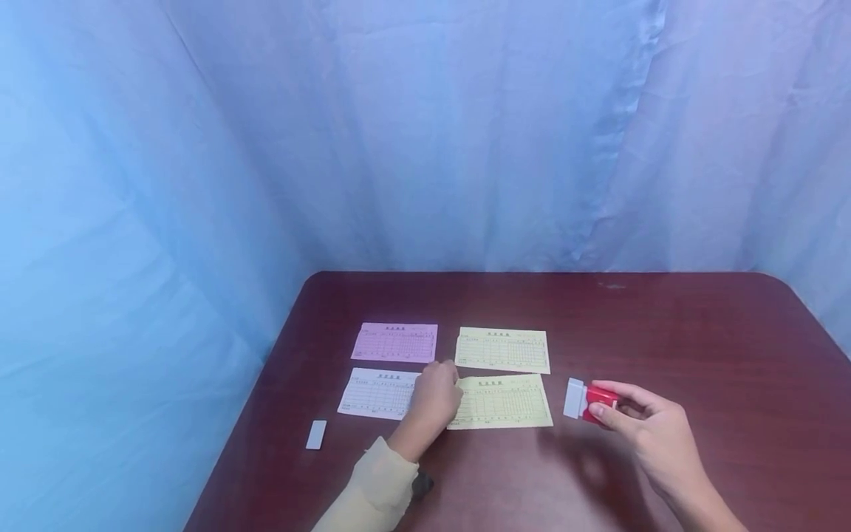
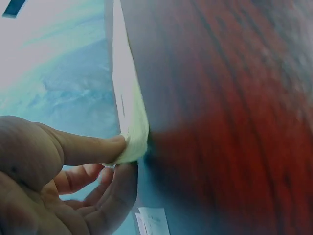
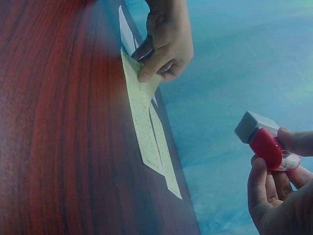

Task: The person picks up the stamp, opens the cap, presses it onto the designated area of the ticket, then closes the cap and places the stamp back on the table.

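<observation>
My left hand (image 1: 435,393) pinches the upper left corner of the front yellow form (image 1: 504,403) between thumb and fingers. In the left wrist view that form (image 2: 137,127) curls up at the pinched corner. My right hand (image 1: 668,436) holds a red and grey stamp (image 1: 601,404) to the right of the forms, above the table. The stamp (image 3: 266,147) has its grey end pointing away from the palm, and thumb and fingers grip the red body. A white form (image 1: 375,391) lies on the left, partly hidden by my left hand.
Behind lie a pink form (image 1: 395,343) and another yellow form (image 1: 503,349). A small light grey rectangular piece (image 1: 316,434) rests near the left edge of the dark red table (image 1: 698,332). Blue curtains (image 1: 465,133) hang behind and beside it.
</observation>
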`<move>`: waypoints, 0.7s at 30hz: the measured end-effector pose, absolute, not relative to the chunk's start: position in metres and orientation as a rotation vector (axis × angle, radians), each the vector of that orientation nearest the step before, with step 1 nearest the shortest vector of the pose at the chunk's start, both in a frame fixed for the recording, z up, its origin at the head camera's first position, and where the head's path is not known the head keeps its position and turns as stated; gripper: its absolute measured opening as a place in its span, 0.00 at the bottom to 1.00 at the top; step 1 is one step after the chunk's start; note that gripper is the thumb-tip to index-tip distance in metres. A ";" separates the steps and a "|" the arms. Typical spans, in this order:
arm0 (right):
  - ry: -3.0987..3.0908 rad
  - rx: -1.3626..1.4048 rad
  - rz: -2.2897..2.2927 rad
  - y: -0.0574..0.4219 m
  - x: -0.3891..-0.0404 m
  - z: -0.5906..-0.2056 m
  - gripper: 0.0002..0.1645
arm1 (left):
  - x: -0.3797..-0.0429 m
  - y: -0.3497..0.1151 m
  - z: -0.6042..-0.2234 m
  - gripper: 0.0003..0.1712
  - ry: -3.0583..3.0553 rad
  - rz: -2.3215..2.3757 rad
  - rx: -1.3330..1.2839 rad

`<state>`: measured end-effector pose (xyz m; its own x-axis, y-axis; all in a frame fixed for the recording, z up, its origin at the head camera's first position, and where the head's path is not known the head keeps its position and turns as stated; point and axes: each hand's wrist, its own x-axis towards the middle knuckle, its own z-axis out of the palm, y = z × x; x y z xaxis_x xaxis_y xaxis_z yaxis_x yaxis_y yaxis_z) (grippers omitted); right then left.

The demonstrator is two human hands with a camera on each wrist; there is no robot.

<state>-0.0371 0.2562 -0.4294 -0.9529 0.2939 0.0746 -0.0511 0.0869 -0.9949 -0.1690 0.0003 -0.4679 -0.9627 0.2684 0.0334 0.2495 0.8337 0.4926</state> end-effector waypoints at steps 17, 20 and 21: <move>-2.348 -0.155 1.774 0.253 -0.034 -0.426 0.23 | -0.159 -0.023 -0.462 0.08 2.435 1.412 0.198; -2.365 -0.109 1.736 0.253 -0.033 -0.426 0.23 | -0.155 -0.024 -0.460 0.09 2.411 1.435 0.208; -2.373 -0.090 1.716 0.253 -0.033 -0.426 0.22 | -0.154 -0.024 -0.459 0.09 2.405 1.443 0.214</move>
<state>-0.0329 0.2534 -0.4260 -0.9757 0.1725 0.1348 -0.0740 0.3196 -0.9447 -0.1540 -0.0242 -0.4594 -0.9351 0.2923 -0.2004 -0.0393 0.4764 0.8783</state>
